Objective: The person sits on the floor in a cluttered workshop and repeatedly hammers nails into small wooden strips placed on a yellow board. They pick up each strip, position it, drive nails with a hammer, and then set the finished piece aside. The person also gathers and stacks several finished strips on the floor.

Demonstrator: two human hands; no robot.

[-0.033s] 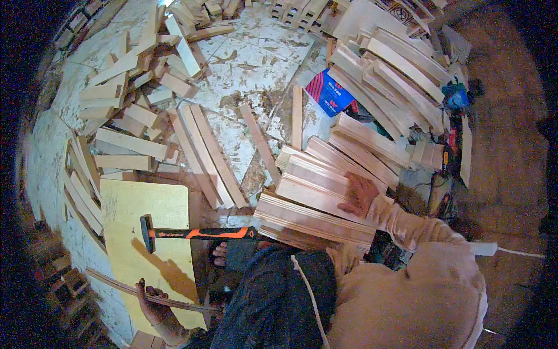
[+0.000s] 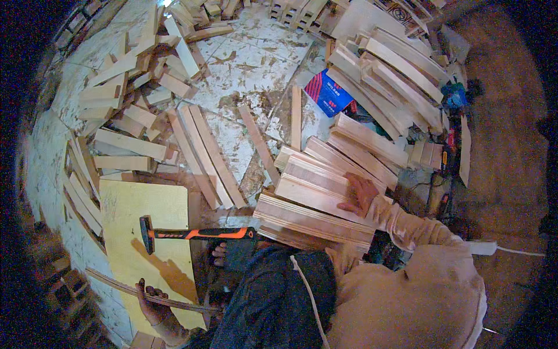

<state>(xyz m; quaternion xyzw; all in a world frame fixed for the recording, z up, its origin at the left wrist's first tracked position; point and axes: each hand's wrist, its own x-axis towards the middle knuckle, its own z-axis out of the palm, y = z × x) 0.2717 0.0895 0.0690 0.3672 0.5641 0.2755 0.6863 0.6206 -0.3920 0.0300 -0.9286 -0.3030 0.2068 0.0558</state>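
Observation:
My left hand [image 2: 152, 302] is closed around a thin wooden strip [image 2: 116, 281], its fingers curled over the top. The strip lies slantwise above the lower part of a yellow board [image 2: 145, 200]. On that board rests a hammer [image 2: 197, 234] with a dark head and a black-and-orange handle, which points toward my knee. My right hand [image 2: 359, 195] lies with fingers apart on a stack of grooved wooden strips [image 2: 314, 182]. Just nearer to me sits another bundle of layered strips [image 2: 311, 218].
Three long slats [image 2: 206, 157] lie side by side on the dusty tiled floor [image 2: 244, 64]. A heap of wooden offcuts [image 2: 136, 110] spreads at the left. Stacked planks [image 2: 401, 75] and a blue box [image 2: 330, 93] stand at the far right. My bare foot [image 2: 220, 254] is beside the yellow board.

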